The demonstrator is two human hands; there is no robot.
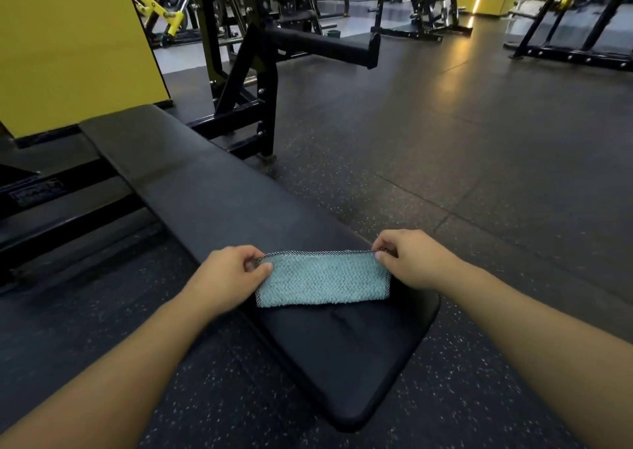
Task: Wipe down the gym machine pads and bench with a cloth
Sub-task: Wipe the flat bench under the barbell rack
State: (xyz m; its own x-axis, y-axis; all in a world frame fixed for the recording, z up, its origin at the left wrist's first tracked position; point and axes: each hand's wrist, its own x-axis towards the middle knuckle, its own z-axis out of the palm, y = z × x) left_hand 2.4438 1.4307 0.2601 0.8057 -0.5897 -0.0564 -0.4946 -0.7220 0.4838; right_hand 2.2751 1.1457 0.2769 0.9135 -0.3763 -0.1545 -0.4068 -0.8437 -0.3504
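Both forearms reach in from near edge of view. Left hand (pixel 228 270) pinches left top corner of folded teal cloth (pixel 322 279); right hand (pixel 409 258) pinches right top corner, fingers (pixel 381 255) clamped on fabric. Cloth stretched between hands, over near end of black padded desk (pixel 191 188). Speckled rubber floor (pixel 445 161) around. Black machine frame (pixel 253 82) beyond far right edge of desk.

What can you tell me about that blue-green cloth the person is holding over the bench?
The cloth is a small teal rectangle of looped, towel-like fabric with a dark stitched edge. It looks folded and is stretched flat over the near end of the black padded bench. The left hand pinches its upper left corner, the right hand its upper right.
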